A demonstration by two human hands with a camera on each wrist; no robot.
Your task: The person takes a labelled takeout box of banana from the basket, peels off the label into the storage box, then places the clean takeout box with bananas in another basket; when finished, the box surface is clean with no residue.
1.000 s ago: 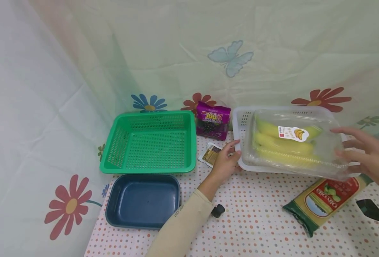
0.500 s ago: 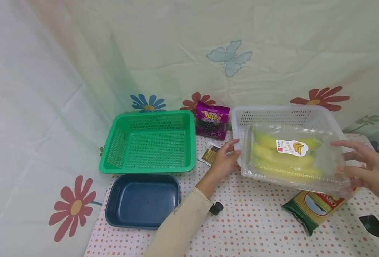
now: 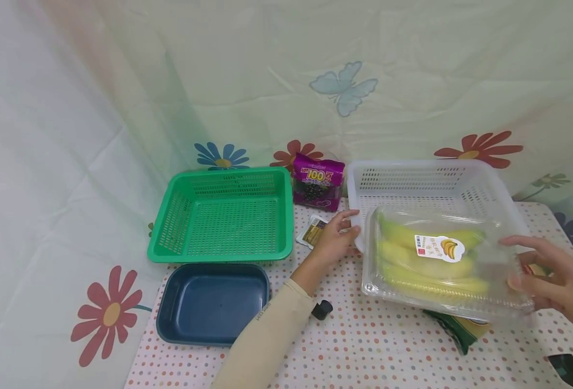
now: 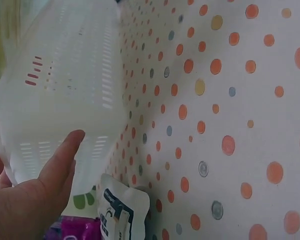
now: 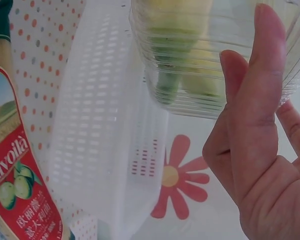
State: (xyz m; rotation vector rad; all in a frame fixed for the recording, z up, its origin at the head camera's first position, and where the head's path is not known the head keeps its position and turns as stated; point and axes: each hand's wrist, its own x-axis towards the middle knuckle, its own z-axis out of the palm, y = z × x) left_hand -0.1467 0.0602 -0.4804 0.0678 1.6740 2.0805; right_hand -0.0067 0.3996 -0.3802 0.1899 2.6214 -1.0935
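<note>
In the head view my right hand (image 3: 555, 278) grips the right end of a clear plastic box of bananas (image 3: 432, 270). The box is held up over the front of a white perforated basket (image 3: 412, 183) and hides part of it. My left hand (image 3: 332, 240) holds the basket's left rim; the left wrist view shows its fingers (image 4: 60, 162) against the outer wall. Under the box lies an Olivoilà packet (image 3: 461, 329), largely covered in the head view; its red label shows in the right wrist view. The right wrist view has the thumb and fingers round the box end.
A green perforated basket (image 3: 286, 216) stands left, with a dark blue tray (image 3: 213, 305) in front of it. A purple candy bag (image 3: 317, 183) leans at the back. By my left hand lies a small sachet (image 3: 311, 232). The table (image 3: 364, 351) is dotted; a curtain hangs behind.
My right hand has brought the box of bananas out of the white basket, toward the front of the table. It now covers more of the Olivoilà packet. My left hand stays at the basket rim.
</note>
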